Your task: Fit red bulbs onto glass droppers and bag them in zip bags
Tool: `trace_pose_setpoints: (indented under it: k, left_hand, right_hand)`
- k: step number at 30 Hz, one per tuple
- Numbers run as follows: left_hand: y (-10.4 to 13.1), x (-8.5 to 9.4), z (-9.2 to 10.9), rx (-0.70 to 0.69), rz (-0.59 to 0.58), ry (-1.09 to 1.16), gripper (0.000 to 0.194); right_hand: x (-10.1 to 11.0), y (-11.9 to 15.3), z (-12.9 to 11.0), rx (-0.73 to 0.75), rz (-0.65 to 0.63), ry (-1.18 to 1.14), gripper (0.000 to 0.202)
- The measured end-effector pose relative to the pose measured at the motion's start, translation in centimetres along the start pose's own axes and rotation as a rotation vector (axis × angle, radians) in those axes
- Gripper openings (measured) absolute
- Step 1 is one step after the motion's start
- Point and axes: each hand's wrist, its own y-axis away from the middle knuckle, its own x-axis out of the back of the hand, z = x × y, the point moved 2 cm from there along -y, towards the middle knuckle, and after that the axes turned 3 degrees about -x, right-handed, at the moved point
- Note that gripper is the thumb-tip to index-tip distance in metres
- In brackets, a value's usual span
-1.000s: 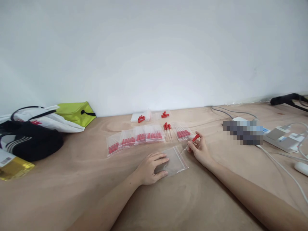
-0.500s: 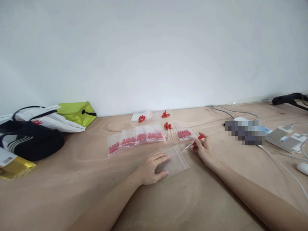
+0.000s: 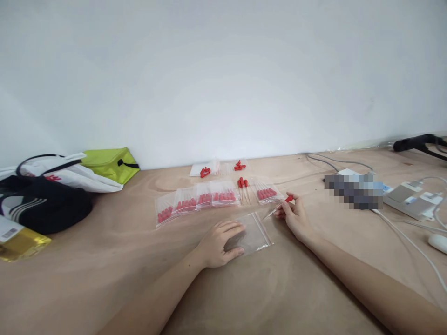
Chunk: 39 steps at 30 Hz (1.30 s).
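A clear zip-lock bag [image 3: 254, 234] lies flat in front of me, its zip edge facing right. My left hand [image 3: 219, 244] rests on the bag's left part, fingers and thumb spread apart. Between the fingertips of my right hand [image 3: 296, 218] is a glass dropper [image 3: 289, 198] with a red rubber bulb. Its thin tip points down and left, close to the bag's zip edge. Several loose droppers [image 3: 243, 184] lie beyond the bag. On both sides of them are zip-lock bags [image 3: 204, 200] holding red-bulbed droppers.
Loose red bulbs [image 3: 205, 172] and more clear bags lie near the wall. To the left are a black cap [image 3: 52, 207], a white bag [image 3: 94, 180], a lime-green bag [image 3: 111, 165] and a yellow package [image 3: 26, 244]. Cables and a power strip [image 3: 407, 200] occupy the right.
The dropper in my right hand has shifted slightly left and down, its tip nearer the bag's zip edge. My left hand stays in place on the bag.
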Motion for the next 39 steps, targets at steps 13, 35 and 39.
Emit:
trace_pose_setpoints:
  k: [13,35,39]
  left_hand:
    - [-0.4,0.0,1.3,-0.117,-0.109,-0.262,0.038]
    - [0.1,0.5,-0.3,0.009,0.059,-0.027,0.050]
    - [0.5,0.8,-1.0,-0.008,0.067,0.031,0.035]
  right_hand:
    - [-1.3,1.3,-0.1,-0.083,-0.089,-0.092,0.056]
    - [-1.9,1.7,0.1,-0.173,-0.699,0.157,0.028]
    - [-1.9,1.5,-0.7,-0.033,-0.760,0.282,0.025]
